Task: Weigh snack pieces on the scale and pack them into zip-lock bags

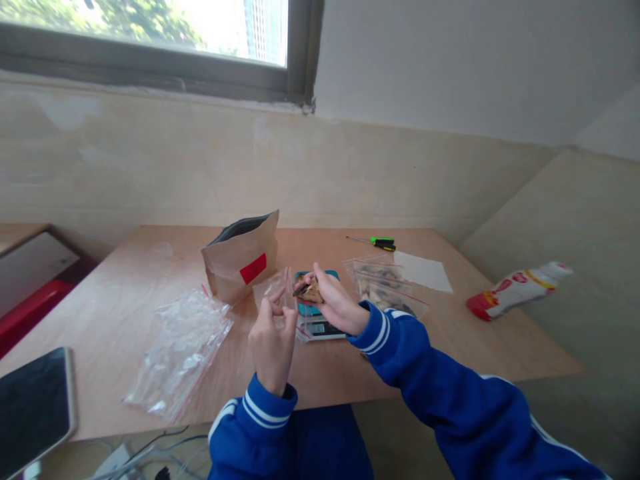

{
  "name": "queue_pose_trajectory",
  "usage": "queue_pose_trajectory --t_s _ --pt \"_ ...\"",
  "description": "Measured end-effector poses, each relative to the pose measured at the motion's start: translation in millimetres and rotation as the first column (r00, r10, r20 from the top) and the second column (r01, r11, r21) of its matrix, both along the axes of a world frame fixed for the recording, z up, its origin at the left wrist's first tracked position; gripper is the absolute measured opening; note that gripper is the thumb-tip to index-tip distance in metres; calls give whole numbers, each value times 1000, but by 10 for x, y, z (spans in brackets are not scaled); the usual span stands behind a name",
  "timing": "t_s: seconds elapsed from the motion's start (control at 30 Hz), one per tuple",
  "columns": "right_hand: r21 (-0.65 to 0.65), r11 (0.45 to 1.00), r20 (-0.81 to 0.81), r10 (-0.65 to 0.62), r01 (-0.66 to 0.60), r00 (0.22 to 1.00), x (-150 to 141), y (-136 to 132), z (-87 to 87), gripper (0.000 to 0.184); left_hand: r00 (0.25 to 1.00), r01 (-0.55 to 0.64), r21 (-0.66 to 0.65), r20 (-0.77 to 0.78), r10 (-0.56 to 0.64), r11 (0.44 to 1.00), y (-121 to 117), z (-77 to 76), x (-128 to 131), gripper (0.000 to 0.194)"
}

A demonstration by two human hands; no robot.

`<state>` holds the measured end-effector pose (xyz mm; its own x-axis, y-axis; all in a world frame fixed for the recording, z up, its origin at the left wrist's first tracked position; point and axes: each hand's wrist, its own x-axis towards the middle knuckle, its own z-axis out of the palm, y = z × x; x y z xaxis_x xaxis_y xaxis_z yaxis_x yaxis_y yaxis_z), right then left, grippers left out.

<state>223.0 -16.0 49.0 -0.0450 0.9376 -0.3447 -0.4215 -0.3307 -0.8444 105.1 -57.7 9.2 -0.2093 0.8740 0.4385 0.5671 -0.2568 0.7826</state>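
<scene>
My left hand [273, 347] pinches a small clear zip bag [267, 285] by its edge, fingers closed, over the middle of the table. Just to its right, my right hand [340, 301] is closed around some brown, dried-looking pieces [311, 291], whose exact kind I cannot make out. Those pieces are close to the bag. Below the right hand stands a small digital scale [326, 328] with a teal tray [307, 310], partly hidden by the hand. More brown pieces seem to show at the tray's left edge.
Behind the left hand stands an open brown paper pouch [227, 267] with a red label. Clear plastic bags [185, 347] lie at left, filled zip bags [385, 290] at right. Farther off are a green-black screwdriver [381, 243], white paper [424, 272], a bottle [515, 291] and a tablet [35, 407].
</scene>
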Motion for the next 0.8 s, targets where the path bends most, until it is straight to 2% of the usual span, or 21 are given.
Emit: queue_pose_trajectory --t_s 0.1,0.2,0.3,0.37,0.43,0.5,0.53,0.57,0.63,0.7,0.8 --pt "-21 996 71 89 -87 994 -31 -17 -49 50 998 -17 -5 61 18 1000 -13 -4 -1 14" --pt "-11 976 158 217 -218 963 -30 -80 19 52 989 -55 -50 131 61 997 -6 -26 -16 16" --pt "30 939 310 316 -342 897 43 -104 135 50 965 -54 -95 251 77 994 7 -55 -46 16" --pt "128 911 469 293 -392 833 150 -50 150 49 949 -54 -108 304 84 993 16 -69 -74 17" --pt "294 866 697 95 -404 711 285 51 62 43 933 -63 -113 347 99 992 22 -72 -100 19" --pt "394 789 871 -157 -471 466 413 162 -132 40 913 -74 -112 393 112 991 24 -60 -117 21" --pt "374 758 918 -222 -534 328 463 210 -255 46 903 -78 -108 413 116 991 22 -49 -123 21" --pt "313 740 950 -235 -595 208 500 249 -384 56 896 -83 -101 427 119 991 19 -36 -127 22" --pt "169 719 980 -197 -675 35 532 304 -624 67 890 -85 -89 442 116 992 9 -9 -134 22" --pt "106 709 981 -188 -697 -41 525 337 -790 61 890 -78 -78 443 105 994 -2 17 -145 21" --pt "150 710 970 -240 -688 -36 513 369 -879 40 896 -86 -76 430 111 993 -16 52 -164 20"
